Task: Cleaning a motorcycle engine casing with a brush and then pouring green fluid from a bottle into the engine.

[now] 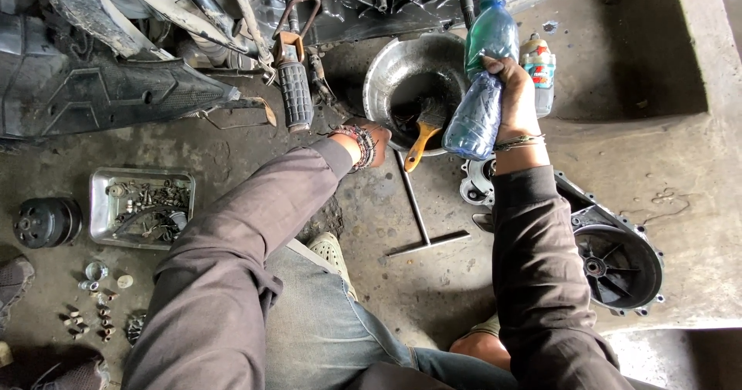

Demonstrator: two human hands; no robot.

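Observation:
My right hand [510, 88] grips a crumpled clear plastic bottle [481, 73] with greenish-blue liquid and a blue cap, held over the right rim of a round metal bowl [390, 65]. Dark liquid lies in the bowl, and a paintbrush with a yellow handle [421, 144] rests in it. My left hand [375, 136], with beaded bracelets on the wrist, reaches to the bowl's near rim; its fingers are partly hidden, so its hold is unclear.
A scooter's underside and kick lever [294, 88] lie at the top. A metal tray of small parts [139, 207] and loose bolts sit left. A T-handle wrench [421, 224] lies on the floor, an engine cover [614, 262] right, a small bottle [539, 69] beyond the hand.

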